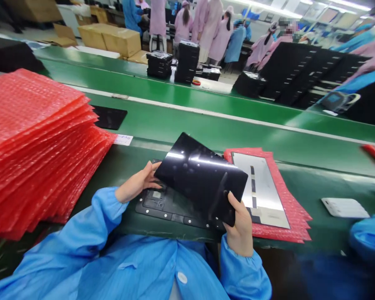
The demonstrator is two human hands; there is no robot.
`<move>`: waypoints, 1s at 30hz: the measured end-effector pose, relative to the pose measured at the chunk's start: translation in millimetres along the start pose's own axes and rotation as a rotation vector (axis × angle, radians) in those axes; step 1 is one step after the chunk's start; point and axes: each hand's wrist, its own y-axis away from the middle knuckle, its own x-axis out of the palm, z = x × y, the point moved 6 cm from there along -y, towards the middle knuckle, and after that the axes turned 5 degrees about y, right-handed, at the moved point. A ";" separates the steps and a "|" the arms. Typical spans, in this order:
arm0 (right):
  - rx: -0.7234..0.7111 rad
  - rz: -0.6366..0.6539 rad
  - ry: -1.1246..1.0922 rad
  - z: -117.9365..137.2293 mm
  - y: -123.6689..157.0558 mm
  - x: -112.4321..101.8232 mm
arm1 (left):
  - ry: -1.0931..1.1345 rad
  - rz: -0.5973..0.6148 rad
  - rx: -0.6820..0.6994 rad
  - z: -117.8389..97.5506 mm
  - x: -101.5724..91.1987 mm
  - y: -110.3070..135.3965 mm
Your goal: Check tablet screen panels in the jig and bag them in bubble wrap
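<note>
Head camera view: a worker in a blue smock [112,266] lifts a glossy black panel [200,179] in both hands, tilted above a black fixture [156,208] near the front edge of a green bench [312,183]. The left grip [137,182] is partly open, fingers spread against the panel's upper left edge. The right grip [239,225] is closed more firmly on the lower right corner, thumb across the black face. The panel touches neither the fixture nor the red bubble-wrap bag [287,196] beside it, which lies under a silver-backed screen [259,187]. A tall, slumping stack of red bubble-wrap bags [40,141] fills the bench's left side, with a small white label [123,139] and a black sheet [109,116] just beyond it. A white card [345,207] lies toward the right edge, near a blurred blue sleeve [370,237], apparently a co-worker's. Across a second green bench [162,85], stacks of black panels [187,62] rise in front of workers in pink and blue smocks [206,33]. Cardboard boxes [112,39] stand toward the back left.
</note>
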 end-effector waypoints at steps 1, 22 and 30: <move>0.046 0.036 -0.005 -6.4 -0.9 3.0 | 0.142 0.054 -0.034 -1.7 6.1 0.2; -0.238 -0.026 0.941 -43.5 -18.3 -5.8 | -0.765 -0.235 0.362 16.6 -31.8 -6.0; -0.252 -0.029 0.942 -42.7 -16.1 -4.8 | -0.819 -0.229 0.339 17.9 -33.8 -8.2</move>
